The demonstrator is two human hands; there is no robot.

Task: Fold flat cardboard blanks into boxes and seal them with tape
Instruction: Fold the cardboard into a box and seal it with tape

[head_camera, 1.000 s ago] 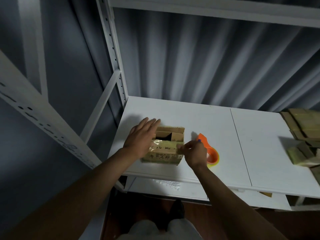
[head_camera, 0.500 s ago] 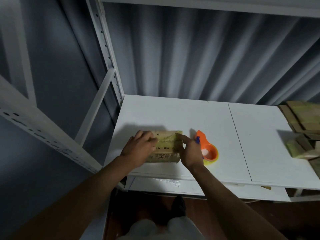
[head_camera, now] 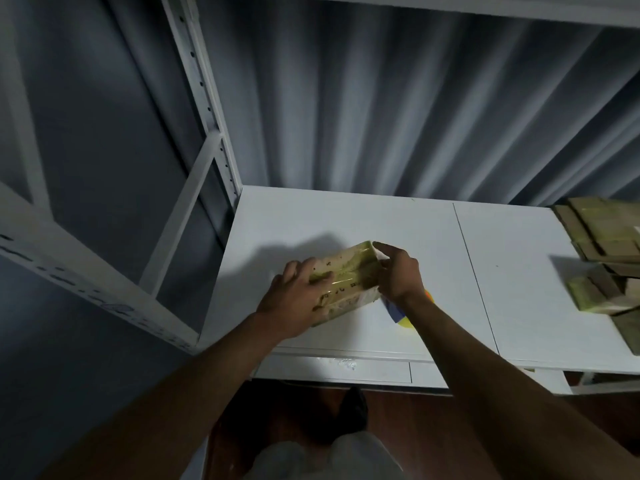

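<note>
The box (head_camera: 346, 282) is near the centre of the frame, a little below the middle, above the front part of the white table (head_camera: 381, 220). It is small, of brown cardboard, with dark printed characters on the side and a shiny strip of clear tape along it. It is tilted, with its far right corner higher than its near left end.

The left hand (head_camera: 294, 299) grips the left end of the box: the fingers are curled over the upper edge and the thumb lies on the side face. The right hand (head_camera: 398, 271) holds the right end, with the fingers bent around that end and the index finger reaching to the upper corner. Both forearms come in from the lower edge of the frame.

Just below the right wrist a tape dispenser (head_camera: 401, 315) lies on the table, mostly hidden by the arm; orange, blue and yellow parts of it show.

At the right edge of the frame a stack of cardboard (head_camera: 606, 265) lies on the table, well apart from the box.

A white metal rack (head_camera: 204, 109) rises at the upper left, and a grey corrugated wall (head_camera: 381, 98) stands behind the table.
</note>
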